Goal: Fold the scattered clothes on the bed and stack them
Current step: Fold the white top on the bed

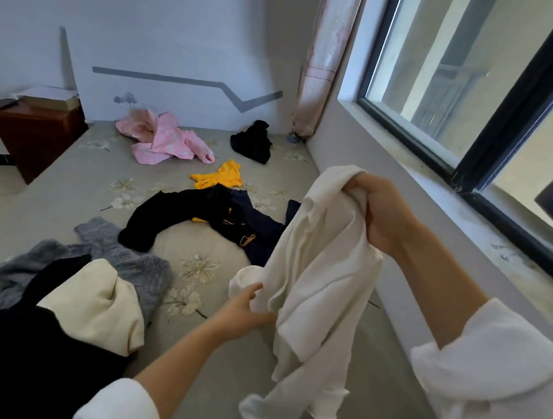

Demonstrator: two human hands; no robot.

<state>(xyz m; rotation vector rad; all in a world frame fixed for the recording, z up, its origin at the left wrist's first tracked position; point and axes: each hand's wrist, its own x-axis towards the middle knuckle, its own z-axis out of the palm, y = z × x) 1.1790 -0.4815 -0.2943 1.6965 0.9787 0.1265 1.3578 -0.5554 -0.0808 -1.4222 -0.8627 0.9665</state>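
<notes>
A white knit garment (316, 278) hangs in the air over the right side of the bed (73, 173). My right hand (376, 210) grips its bunched top, held high. Lower down, my left hand (244, 309) pinches a fold near one of its cuffs. Scattered on the flowered sheet lie a pink garment (165, 139), a small black one (252, 141), a yellow one (220, 176), a long black piece (172, 212) across dark navy trousers (253, 230), and a grey fuzzy sweater (122, 260). At the near left sits a heap of cream cloth (95, 304) and black cloth (24, 364).
A brown bedside cabinet (33, 134) stands at the far left beside the bed. Along the right run a grey window ledge (466, 221) and a dark-framed window (493, 127). A pale curtain (326, 58) hangs in the far corner.
</notes>
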